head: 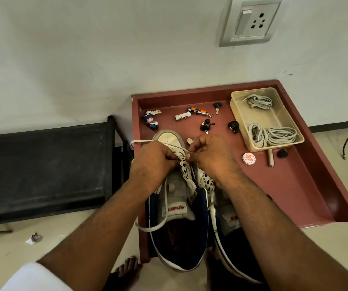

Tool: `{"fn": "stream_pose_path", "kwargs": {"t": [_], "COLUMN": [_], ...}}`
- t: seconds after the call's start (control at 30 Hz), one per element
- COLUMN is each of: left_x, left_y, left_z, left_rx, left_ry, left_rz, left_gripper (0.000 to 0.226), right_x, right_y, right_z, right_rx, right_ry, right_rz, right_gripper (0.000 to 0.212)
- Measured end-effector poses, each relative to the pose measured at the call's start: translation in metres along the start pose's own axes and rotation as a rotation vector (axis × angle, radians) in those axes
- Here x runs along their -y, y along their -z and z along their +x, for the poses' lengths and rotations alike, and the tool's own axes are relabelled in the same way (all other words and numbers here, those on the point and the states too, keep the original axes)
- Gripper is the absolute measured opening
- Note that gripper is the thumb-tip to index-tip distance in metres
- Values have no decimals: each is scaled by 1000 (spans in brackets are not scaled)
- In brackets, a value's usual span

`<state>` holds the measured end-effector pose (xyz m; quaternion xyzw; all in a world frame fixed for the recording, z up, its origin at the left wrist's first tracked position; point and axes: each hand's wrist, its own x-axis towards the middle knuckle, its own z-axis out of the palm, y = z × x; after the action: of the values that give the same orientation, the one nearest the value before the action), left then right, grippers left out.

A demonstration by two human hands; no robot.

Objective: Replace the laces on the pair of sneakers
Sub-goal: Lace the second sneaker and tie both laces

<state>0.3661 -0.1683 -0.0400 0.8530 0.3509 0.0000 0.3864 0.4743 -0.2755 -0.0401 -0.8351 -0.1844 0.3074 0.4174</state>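
White sneakers [177,198]: 2 | hands: 2, left [154,158] and right [210,156] pinching lace [139,141] | lace bundles in tub [269,122]: 3

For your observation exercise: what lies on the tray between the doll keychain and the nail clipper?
In the head view, a small white battery lies between the doll keychain and the nail clipper, on the red tray.

L hand [153,159], R hand [212,157] pinching lace [141,141] over sneaker [177,206]; red tray [295,185]

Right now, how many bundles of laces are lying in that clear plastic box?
2. One bundle lies at the far end of the box, by the wall; the other bundle fills the near end. None looks hidden.
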Motion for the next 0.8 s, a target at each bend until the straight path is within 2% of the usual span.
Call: {"fn": "stream_pose_path", "kwargs": {"t": [0.13,0.27,0.47,0.6,0.7,0.8], "left_x": [2,5,-3,-20,-41,-44], "left_y": [-2,-2,9,17,23,28], "left_z": [-1,3,6,-3,-24,-56], "left_rx": [-12,13,110,131,146,119], "left_ry": [2,9,7,-5,-83,-122], "left_rz": [-68,-97,10,182,352,461], "left_gripper": [10,9,8,11,20,16], "right_x": [2,9,35,34,34,33], "right_y": [0,6,27,12,2,-6], "right_z": [-2,-8,-63,-94,-98,-99], "right_rx": [28,100,245,85,-25,-122], "right_ry": [47,32,27,100,140,162], "right_rz": [-64,-108,-386,-723,-793,-791], "right_gripper": [21,7,25,24,23,17]}}
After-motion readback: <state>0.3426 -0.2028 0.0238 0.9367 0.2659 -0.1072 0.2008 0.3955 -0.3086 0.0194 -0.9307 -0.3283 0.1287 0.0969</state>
